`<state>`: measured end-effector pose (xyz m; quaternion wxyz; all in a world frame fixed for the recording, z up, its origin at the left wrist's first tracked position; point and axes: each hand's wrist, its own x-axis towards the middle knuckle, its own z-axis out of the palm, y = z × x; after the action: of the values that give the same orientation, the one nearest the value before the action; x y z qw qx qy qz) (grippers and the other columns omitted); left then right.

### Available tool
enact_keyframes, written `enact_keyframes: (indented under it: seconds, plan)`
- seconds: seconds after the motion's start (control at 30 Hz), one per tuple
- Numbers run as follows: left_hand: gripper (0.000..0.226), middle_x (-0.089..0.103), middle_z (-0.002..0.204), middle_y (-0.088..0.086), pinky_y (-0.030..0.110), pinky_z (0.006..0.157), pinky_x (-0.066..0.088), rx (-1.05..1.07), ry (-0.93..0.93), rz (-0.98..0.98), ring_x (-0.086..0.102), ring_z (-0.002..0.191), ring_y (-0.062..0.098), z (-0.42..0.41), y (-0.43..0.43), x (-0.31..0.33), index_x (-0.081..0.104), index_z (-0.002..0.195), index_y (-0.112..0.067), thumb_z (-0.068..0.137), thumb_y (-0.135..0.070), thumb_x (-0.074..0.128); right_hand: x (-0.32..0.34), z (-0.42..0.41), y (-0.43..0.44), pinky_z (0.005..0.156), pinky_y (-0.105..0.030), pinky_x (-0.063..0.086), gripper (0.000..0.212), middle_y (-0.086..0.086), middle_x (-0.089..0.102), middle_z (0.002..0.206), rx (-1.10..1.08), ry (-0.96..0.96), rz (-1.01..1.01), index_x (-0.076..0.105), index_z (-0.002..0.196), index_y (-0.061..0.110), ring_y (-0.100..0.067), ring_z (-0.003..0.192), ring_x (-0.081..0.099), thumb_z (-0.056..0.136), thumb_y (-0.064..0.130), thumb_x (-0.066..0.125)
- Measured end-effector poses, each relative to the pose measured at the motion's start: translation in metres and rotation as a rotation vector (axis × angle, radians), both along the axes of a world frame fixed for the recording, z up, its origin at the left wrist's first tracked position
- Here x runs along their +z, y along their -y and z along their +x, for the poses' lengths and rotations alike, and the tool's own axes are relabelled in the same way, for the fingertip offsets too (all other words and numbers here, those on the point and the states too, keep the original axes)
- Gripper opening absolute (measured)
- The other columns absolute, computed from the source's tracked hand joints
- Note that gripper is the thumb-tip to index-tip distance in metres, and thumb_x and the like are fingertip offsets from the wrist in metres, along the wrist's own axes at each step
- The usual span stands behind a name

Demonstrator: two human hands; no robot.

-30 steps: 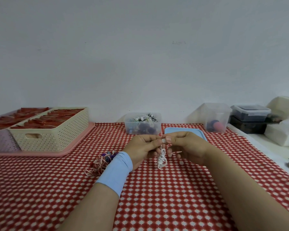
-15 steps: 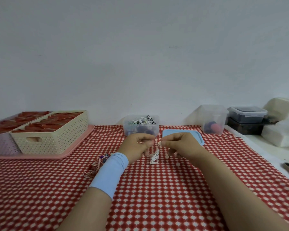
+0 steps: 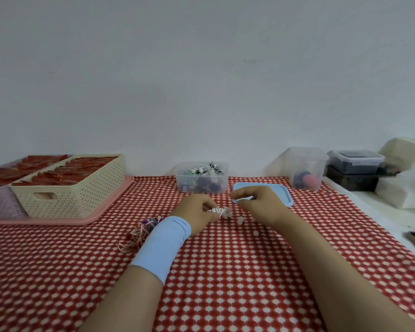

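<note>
left hand (image 3: 197,209): fingers curled, pinching coiled white earphone bundle (image 3: 219,211) at fingertips, low over checked cloth (image 3: 225,271) | right hand (image 3: 259,200): loosely curled, holds nothing, just right of the bundle | judged: light, limp, uncoils readily; grip across wound middle, not buds | loose ear tips (image 3: 240,220) beside; earphone tub (image 3: 201,185) behind

On the table (image 3: 225,271), a basket (image 3: 70,200) stood in a tray (image 3: 110,207) at far left. A tub (image 3: 201,183) sat at back centre, a lid (image 3: 283,192) just right of it (a taller container (image 3: 306,168) farther right). A tangle of cords (image 3: 139,232) lay left of the left hand (image 3: 198,212), which held a coiled cord (image 3: 219,210) beside the right hand (image 3: 256,200).
</note>
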<state>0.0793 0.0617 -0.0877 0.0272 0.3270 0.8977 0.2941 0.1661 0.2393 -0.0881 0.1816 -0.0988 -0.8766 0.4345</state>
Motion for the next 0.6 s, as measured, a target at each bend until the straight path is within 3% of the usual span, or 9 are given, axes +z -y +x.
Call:
enact_keyframes:
  seconds: [0.13, 0.2, 0.27, 0.33, 0.5, 0.6]
  plan:
    - [0.027, 0.066, 0.12, -0.006, 0.021, 0.091, 0.044, -0.056, -0.026, 0.057, 0.06, 0.098, 0.007, -0.004, 0.002, 0.016, 0.07, 0.112, -0.024, 0.086, -0.027, 0.073, 0.009, -0.006, 0.009, 0.075, -0.004, 0.045, 0.046, 0.018, 0.064, 0.117, 0.12, 0.035, 0.04, 0.068, 0.128, 0.027, 0.006, 0.093, 0.061, 0.084, 0.016, 0.078]
    - [0.022, 0.069, 0.11, -0.007, 0.02, 0.085, 0.045, -0.069, -0.037, 0.084, 0.061, 0.086, 0.004, -0.01, 0.003, 0.03, 0.072, 0.107, -0.025, 0.085, -0.027, 0.073, 0.011, -0.014, 0.011, 0.078, -0.01, 0.051, 0.035, 0.013, 0.07, 0.107, 0.132, 0.021, 0.063, 0.073, 0.118, 0.022, 0.003, 0.085, 0.064, 0.084, 0.016, 0.079]
    - [0.019, 0.071, 0.099, -0.008, 0.022, 0.078, 0.049, -0.062, -0.023, 0.11, 0.063, 0.074, 0.004, -0.021, 0.005, 0.046, 0.072, 0.103, -0.026, 0.085, -0.03, 0.072, 0.015, -0.024, 0.013, 0.076, -0.027, 0.053, 0.011, 0.005, 0.072, 0.084, 0.12, -0.017, -0.033, 0.078, 0.097, 0.017, -0.007, 0.07, 0.063, 0.086, 0.017, 0.078]
    - [0.017, 0.07, 0.094, -0.006, 0.025, 0.077, 0.054, -0.061, 0.01, 0.125, 0.066, 0.071, 0.009, -0.034, 0.008, 0.061, 0.069, 0.101, -0.029, 0.085, -0.031, 0.073, 0.024, -0.032, 0.014, 0.065, -0.019, 0.049, 0.004, 0.001, 0.068, 0.072, 0.136, -0.042, -0.152, 0.077, 0.087, 0.012, -0.006, 0.063, 0.058, 0.087, 0.016, 0.078]
    - [0.015, 0.069, 0.091, -0.008, 0.026, 0.081, 0.051, -0.013, -0.081, 0.07, 0.065, 0.086, 0.008, -0.078, 0.015, 0.095, 0.068, 0.095, -0.03, 0.082, -0.03, 0.075, 0.053, -0.077, 0.016, 0.049, -0.013, 0.046, 0.002, -0.004, 0.075, 0.081, 0.034, -0.097, -0.148, 0.073, 0.089, 0.013, -0.012, 0.06, 0.07, 0.089, 0.013, 0.075]
    - [0.018, 0.068, 0.09, -0.011, 0.02, 0.073, 0.046, 0.034, -0.068, 0.042, 0.064, 0.085, 0.003, -0.11, 0.021, 0.1, 0.07, 0.092, -0.029, 0.077, -0.032, 0.08, 0.063, -0.119, 0.017, 0.058, -0.022, 0.052, 0.012, -0.007, 0.075, 0.084, 0.053, -0.05, -0.065, 0.074, 0.099, 0.012, -0.016, 0.063, 0.068, 0.089, 0.016, 0.076]
